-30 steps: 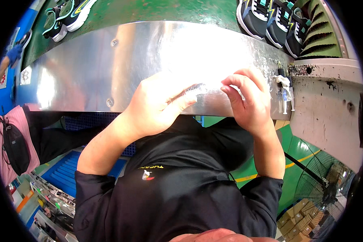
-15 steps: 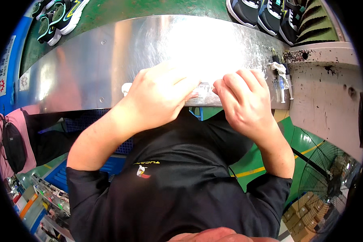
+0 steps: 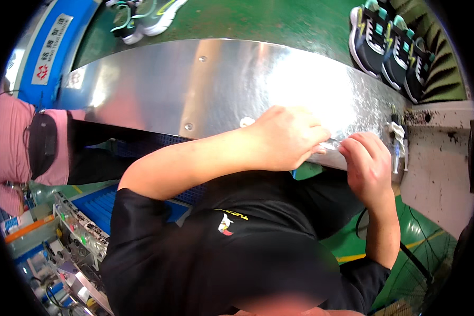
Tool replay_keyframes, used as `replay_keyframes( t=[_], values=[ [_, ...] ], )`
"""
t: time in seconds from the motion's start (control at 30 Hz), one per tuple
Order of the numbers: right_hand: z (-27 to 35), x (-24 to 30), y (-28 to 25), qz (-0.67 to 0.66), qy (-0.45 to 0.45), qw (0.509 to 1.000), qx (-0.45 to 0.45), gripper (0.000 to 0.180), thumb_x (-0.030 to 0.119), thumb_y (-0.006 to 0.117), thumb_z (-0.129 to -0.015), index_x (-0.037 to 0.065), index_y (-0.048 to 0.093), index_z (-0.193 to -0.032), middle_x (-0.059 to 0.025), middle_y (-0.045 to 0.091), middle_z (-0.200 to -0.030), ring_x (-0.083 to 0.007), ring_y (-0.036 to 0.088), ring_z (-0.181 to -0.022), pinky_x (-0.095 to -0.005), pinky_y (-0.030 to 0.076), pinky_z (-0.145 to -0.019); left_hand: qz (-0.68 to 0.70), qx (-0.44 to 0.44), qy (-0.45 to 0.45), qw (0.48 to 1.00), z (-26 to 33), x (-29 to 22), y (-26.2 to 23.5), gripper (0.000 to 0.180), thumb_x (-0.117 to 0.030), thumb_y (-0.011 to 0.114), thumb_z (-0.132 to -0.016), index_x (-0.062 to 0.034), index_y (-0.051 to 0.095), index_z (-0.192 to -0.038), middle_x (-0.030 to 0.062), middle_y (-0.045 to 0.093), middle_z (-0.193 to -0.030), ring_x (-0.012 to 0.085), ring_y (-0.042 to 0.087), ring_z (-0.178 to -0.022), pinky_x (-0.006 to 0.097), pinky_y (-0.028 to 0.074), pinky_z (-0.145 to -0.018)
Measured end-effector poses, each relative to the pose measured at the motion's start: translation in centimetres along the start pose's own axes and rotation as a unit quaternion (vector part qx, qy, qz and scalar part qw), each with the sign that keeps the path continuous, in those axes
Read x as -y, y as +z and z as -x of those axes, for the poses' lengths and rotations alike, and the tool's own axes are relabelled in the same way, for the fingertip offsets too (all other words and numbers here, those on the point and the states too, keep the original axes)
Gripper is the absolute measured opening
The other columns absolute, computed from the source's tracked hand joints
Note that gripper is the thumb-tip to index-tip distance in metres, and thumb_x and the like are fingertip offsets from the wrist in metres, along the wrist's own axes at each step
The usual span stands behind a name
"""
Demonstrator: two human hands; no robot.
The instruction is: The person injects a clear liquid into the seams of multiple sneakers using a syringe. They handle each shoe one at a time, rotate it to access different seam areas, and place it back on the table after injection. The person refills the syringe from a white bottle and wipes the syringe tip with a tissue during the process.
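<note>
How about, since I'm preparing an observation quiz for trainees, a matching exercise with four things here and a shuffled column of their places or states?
Things:
1. Black sneakers with white laces
2. Slim syringe-like tubes with blue parts
3. Bare left hand
4. Soft black pouch

Places or states:
A. Against pink striped clothing, far left
B. Upper right, in a row beside a green ridged piece
C. Holding a small clear shiny item
D. At the right end of the silver metal counter

Pairs: 1-B, 2-D, 3-C, 4-A
</note>
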State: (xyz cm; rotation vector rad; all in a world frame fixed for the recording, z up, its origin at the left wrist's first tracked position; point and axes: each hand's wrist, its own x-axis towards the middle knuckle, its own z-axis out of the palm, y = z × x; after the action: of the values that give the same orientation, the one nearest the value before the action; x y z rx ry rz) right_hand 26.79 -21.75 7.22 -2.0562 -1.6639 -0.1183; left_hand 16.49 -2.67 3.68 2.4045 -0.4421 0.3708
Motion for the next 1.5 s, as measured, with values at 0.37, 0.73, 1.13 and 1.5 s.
replay_keyframes(
  t=[0.37,0.73,1.13,1.5],
  values=[
    [-2.7,2.1,1.5,-0.005,-0.010,0.997,-0.075,0.069,0.040,0.077,-0.065,0.007,0.055,-0.121,-0.0147,0.050,-0.122,-0.0331,0.050,-0.107,-0.0439,0.040,-0.090,0.783,-0.132,-0.173,0.582,-2.6,1.0,-1.9,0.031,-0.025,0.043,-0.098,0.0022,0.054,-0.106,0.0130,0.048,-0.121,0.0227,0.053,-0.108,0.039,0.045,-0.093],
    [-3.3,3.3,4.0,-0.017,-0.021,0.993,-0.113,0.098,0.047,0.082,-0.049,0.016,0.040,-0.132,-0.0181,0.039,-0.129,-0.0320,0.041,-0.114,-0.0454,0.031,-0.090,0.819,-0.131,-0.148,0.539,-4.1,-0.7,-2.7,0.028,-0.024,0.043,-0.096,0.0012,0.055,-0.096,0.0162,0.041,-0.128,0.0284,0.039,-0.123,0.046,0.037,-0.101],
    [-3.5,0.4,2.8,0.164,-0.070,0.957,-0.231,0.072,0.042,0.077,-0.068,0.017,0.040,-0.125,-0.0116,0.044,-0.116,-0.0273,0.046,-0.101,-0.0442,0.031,-0.087,0.716,-0.209,-0.140,0.651,-4.2,2.3,-3.9,0.044,-0.032,0.043,-0.096,-0.0023,0.045,-0.128,0.0115,0.051,-0.128,0.0234,0.045,-0.120,0.038,0.038,-0.101],
    [-3.4,-3.2,0.4,0.276,-0.081,0.928,-0.237,0.056,0.043,0.071,-0.075,0.020,0.046,-0.120,-0.0103,0.043,-0.112,-0.0249,0.044,-0.098,-0.0432,0.031,-0.087,0.181,-0.566,-0.314,0.741,10.3,27.5,-17.3,0.072,-0.021,0.069,-0.083,-0.0031,0.021,-0.134,0.0147,0.040,-0.124,0.0210,0.043,-0.114,0.033,0.036,-0.097]
  ],
)
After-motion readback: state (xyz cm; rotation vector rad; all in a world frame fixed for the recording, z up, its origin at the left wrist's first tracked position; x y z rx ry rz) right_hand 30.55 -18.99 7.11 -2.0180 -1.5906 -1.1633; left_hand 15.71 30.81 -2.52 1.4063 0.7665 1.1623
